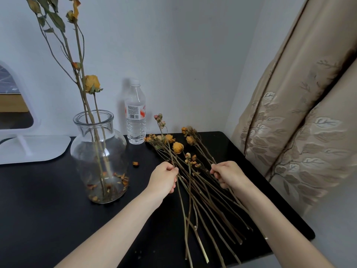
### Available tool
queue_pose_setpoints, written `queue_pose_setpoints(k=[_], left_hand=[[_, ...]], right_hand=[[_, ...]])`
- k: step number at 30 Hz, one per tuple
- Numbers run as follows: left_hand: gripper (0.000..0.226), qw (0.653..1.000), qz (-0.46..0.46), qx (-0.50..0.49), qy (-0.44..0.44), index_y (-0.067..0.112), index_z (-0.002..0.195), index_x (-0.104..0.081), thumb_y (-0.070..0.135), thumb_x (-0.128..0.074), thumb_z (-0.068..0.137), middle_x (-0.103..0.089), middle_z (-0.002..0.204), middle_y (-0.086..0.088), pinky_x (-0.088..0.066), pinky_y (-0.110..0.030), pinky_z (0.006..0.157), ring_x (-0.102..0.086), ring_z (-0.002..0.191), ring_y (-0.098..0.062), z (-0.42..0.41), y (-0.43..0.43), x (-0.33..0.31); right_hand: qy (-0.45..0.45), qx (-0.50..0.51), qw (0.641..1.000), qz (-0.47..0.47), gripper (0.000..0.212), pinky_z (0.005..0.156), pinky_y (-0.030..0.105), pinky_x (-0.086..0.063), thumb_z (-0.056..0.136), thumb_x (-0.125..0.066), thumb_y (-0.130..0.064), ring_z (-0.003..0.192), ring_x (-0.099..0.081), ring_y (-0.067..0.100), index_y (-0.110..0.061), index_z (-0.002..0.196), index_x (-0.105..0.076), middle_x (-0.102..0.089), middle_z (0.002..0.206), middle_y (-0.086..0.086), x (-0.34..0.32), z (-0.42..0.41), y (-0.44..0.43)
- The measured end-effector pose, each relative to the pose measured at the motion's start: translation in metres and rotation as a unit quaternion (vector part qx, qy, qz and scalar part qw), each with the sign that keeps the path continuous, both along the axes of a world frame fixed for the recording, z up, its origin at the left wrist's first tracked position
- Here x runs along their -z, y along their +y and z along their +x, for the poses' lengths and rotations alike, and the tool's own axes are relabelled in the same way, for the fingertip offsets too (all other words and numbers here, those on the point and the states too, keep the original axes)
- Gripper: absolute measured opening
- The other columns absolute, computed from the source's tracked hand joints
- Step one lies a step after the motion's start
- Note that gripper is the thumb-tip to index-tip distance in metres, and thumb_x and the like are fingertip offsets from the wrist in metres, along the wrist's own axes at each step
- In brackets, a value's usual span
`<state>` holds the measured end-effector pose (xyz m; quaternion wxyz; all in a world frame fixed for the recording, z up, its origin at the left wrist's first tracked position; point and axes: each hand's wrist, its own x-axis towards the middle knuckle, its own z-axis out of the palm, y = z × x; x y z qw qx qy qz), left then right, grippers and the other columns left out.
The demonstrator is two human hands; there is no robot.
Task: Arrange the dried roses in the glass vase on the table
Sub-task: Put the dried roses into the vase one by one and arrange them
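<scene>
— Desk (48,200) first: what sits on it?

— It is black. A glass vase (117,151) stands upright on its left half, about midway between the near and far edges. A few long stems already stand in it, one bearing a yellow bloom (92,83) above the rim. Loose petals (119,176) lie on the vase's bottom.

— And the rest of the dried roses (195,182)?

— They lie in a loose bundle flat on the right half, apart from the vase. The blooms point toward the far edge and the cut ends toward the near edge.

— What about the hands?

— The left hand (164,176) is at the bundle's left side. Its thumb and fingertips pinch one thin stem (170,151), which seems to run up to small pink buds (159,118) raised above the other blooms. The right hand (228,174) is at the bundle's right side, fingers curled round a few stems there. I cannot tell how many.

— Anything else about?

— A clear water bottle (135,113), capped, stands at the far edge by the wall, between the vase and the blooms. One fallen petal (135,164) lies between the vase and the bundle. A white-framed mirror (38,147) on its stand occupies the far left corner. A beige patterned curtain (299,122) hangs beyond the right edge.
</scene>
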<state>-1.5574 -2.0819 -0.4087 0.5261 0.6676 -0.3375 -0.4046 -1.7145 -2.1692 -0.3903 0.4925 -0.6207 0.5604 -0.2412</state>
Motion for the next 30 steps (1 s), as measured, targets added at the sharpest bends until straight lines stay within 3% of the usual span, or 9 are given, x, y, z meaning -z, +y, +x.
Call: queue_pose_setpoints(k=[6, 12, 17, 21, 26, 30], left_hand=[[0.017, 1.0, -0.01, 0.005, -0.015, 0.007, 0.079, -0.048, 0.012, -0.046, 0.095, -0.045, 0.06, -0.002, -0.033, -0.017, 0.039, -0.038, 0.049, -0.012, 0.002, 0.001, -0.003], [0.022, 0.996, -0.061, 0.025, -0.059, 0.012, 0.074, -0.05, 0.015, -0.047, 0.095, -0.046, 0.054, 0.003, -0.036, -0.018, 0.042, -0.04, 0.045, -0.008, 0.007, 0.008, -0.026], [0.015, 0.986, -0.138, 0.042, -0.082, 0.012, 0.082, -0.053, 0.014, -0.047, 0.096, -0.045, 0.049, 0.007, -0.036, -0.017, 0.04, -0.04, 0.04, -0.005, 0.013, 0.026, -0.065], [0.017, 0.974, -0.196, 0.049, -0.101, 0.01, 0.081, -0.054, 0.014, -0.046, 0.096, -0.043, 0.049, 0.006, -0.034, -0.017, 0.04, -0.038, 0.041, -0.007, 0.022, 0.049, -0.101], [0.021, 0.95, -0.268, 0.003, -0.159, 0.014, 0.077, -0.052, 0.014, -0.044, 0.096, -0.043, 0.043, 0.009, -0.034, -0.017, 0.039, -0.038, 0.038, -0.006, 0.051, 0.08, -0.152], [0.019, 0.931, -0.307, -0.069, -0.184, 0.012, 0.079, -0.053, 0.013, -0.045, 0.096, -0.044, 0.045, 0.011, -0.033, -0.017, 0.037, -0.039, 0.039, -0.006, 0.088, 0.101, -0.194]], right_hand=[[-0.03, -0.014, 0.999, -0.017, 0.029, 0.038, 0.016, -0.028, 0.095, -0.05, -0.022, 0.043, -0.036, 0.005, -0.009, 0.075, -0.066, -0.047, 0.058, -0.001, -0.006, 0.002, 0.008], [-0.117, -0.006, 0.991, -0.067, 0.025, 0.038, 0.014, -0.03, 0.094, -0.054, -0.024, 0.043, -0.036, 0.004, -0.012, 0.078, -0.069, -0.047, 0.062, -0.002, -0.029, 0.012, 0.017], [-0.209, -0.005, 0.971, -0.121, 0.024, 0.038, 0.012, -0.031, 0.093, -0.056, -0.03, 0.037, -0.03, 0.004, -0.016, 0.08, -0.072, -0.042, 0.039, -0.012, -0.059, 0.029, 0.03], [-0.277, -0.033, 0.949, -0.143, 0.023, 0.038, 0.014, -0.031, 0.092, -0.057, -0.032, 0.036, -0.03, 0.005, -0.018, 0.081, -0.071, -0.032, 0.038, -0.011, -0.092, 0.05, 0.041], [-0.321, -0.095, 0.922, -0.194, 0.025, 0.038, 0.013, -0.028, 0.093, -0.056, -0.028, 0.037, -0.027, 0.005, -0.015, 0.076, -0.067, -0.03, 0.041, -0.012, -0.138, 0.082, 0.055], [-0.327, -0.126, 0.903, -0.25, 0.025, 0.042, 0.017, -0.029, 0.095, -0.054, -0.023, 0.042, -0.031, 0.006, -0.012, 0.074, -0.063, -0.036, 0.053, -0.003, -0.174, 0.109, 0.064]])
